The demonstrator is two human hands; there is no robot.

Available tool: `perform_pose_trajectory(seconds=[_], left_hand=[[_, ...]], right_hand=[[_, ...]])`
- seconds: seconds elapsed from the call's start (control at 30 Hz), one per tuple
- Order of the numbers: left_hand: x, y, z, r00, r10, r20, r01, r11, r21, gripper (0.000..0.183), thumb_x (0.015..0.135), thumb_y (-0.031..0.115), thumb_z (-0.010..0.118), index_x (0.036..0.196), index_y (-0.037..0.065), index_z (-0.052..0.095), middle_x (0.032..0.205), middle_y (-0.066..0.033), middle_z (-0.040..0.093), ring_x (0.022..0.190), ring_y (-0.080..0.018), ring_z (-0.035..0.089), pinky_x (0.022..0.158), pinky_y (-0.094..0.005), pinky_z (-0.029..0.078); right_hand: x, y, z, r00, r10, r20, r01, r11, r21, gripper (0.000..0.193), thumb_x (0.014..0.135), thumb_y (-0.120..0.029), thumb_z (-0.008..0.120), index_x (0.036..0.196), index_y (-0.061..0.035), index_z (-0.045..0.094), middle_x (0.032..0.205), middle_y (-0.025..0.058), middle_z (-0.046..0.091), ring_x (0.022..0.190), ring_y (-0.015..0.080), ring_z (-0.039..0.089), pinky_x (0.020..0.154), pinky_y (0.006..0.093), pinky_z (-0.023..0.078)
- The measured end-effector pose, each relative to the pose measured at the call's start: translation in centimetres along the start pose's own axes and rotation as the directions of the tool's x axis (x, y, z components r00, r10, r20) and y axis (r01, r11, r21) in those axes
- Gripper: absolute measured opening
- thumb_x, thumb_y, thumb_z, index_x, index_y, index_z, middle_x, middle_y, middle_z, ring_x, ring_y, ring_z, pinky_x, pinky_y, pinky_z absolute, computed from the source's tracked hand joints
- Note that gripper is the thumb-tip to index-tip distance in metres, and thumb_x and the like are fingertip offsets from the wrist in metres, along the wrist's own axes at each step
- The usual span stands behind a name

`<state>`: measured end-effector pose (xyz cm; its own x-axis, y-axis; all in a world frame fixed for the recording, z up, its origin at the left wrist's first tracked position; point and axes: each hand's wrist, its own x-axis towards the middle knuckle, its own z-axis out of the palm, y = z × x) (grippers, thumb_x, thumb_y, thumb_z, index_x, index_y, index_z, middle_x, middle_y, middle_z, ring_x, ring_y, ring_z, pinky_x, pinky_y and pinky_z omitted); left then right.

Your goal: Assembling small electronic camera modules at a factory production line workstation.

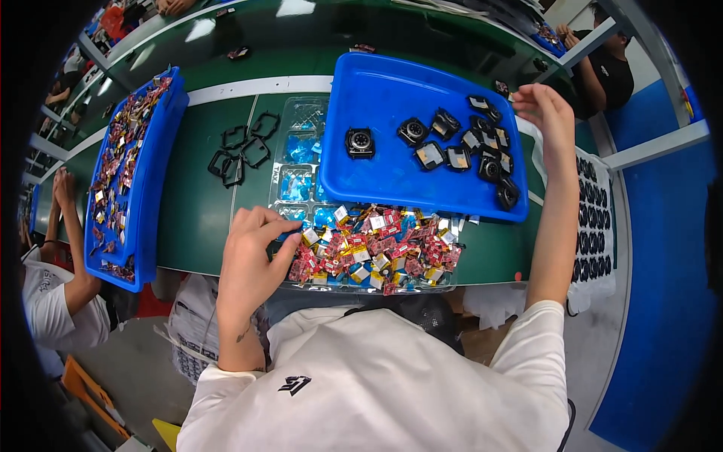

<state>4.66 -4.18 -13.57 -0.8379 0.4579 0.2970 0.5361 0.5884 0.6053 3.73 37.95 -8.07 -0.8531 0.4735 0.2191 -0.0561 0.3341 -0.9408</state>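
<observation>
My left hand (pixel 257 245) is at the left end of a heap of small red circuit boards with silver-and-yellow battery packs (pixel 376 245). Its thumb and forefinger are pinched together, and what they may hold is too small to tell. Beyond the far right corner of a large blue tray (pixel 422 192), my right hand (pixel 547 113) is raised with its fingers curled in. A tiny pale piece shows at its fingertips; I cannot make out its kind. Black watch cases (pixel 456 157) lie loosely grouped in the tray's right half, and one watch case (pixel 360 142) sits apart at the left.
Black frames (pixel 242 151) lie on the green table (pixel 188 218) left of a clear compartment tray (pixel 295 183) with blue pieces. A long blue bin (pixel 162 188) of circuit boards stands farther left. Rows of black parts (pixel 593 218) lie at right. Other people work nearby.
</observation>
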Motion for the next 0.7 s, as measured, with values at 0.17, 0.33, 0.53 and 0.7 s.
perform_pose_trajectory(seconds=[0.17,0.33,0.53,0.7], left_hand=[[0.0,0.2,0.2,0.999,-0.018,0.049,0.022,0.997,-0.069,0.012,0.07,0.004,0.07,0.082,0.003,0.069,0.079,-0.0067,0.06,0.076,-0.0225,0.052,0.067,-0.032,0.043],[0.0,0.5,0.2,0.999,-0.026,-0.028,0.021,0.987,-0.162,0.009,0.071,0.003,0.069,0.08,0.003,0.069,0.076,-0.0072,0.064,0.068,-0.0193,0.053,0.06,-0.0295,0.043],[0.6,1.5,0.2,0.987,0.026,-0.155,-0.056,0.981,-0.187,0.008,0.072,0.001,0.069,0.08,0.002,0.069,0.073,-0.0068,0.066,0.061,-0.0145,0.051,0.055,-0.0247,0.041],[0.8,2.3,0.6,0.971,-0.023,-0.238,-0.064,0.935,-0.349,0.008,0.073,-0.001,0.069,0.08,0.0,0.069,0.074,-0.0058,0.066,0.062,-0.0117,0.052,0.056,-0.0226,0.041]], right_hand=[[-10.5,-3.2,5.2,0.951,-0.155,0.267,0.123,0.983,0.134,0.013,0.088,-0.009,0.059,0.093,0.0023,0.062,0.083,0.0073,0.065,0.076,0.0121,0.061,0.069,0.0238,0.049],[-15.8,-3.4,9.7,0.919,-0.266,0.291,0.293,0.954,-0.056,0.008,0.079,-0.004,0.065,0.085,0.0011,0.066,0.077,0.0083,0.066,0.067,0.0126,0.062,0.061,0.024,0.047],[-17.8,-3.9,13.8,0.838,-0.429,0.336,0.475,0.878,-0.063,0.013,0.074,-0.003,0.068,0.087,0.0004,0.068,0.08,0.0115,0.066,0.068,0.0197,0.062,0.06,0.0296,0.049],[-17.6,-4.4,15.5,0.845,-0.384,0.374,0.462,0.874,-0.147,0.021,0.076,-0.012,0.07,0.094,-0.001,0.066,0.079,0.0115,0.066,0.066,0.0208,0.061,0.059,0.032,0.048]])
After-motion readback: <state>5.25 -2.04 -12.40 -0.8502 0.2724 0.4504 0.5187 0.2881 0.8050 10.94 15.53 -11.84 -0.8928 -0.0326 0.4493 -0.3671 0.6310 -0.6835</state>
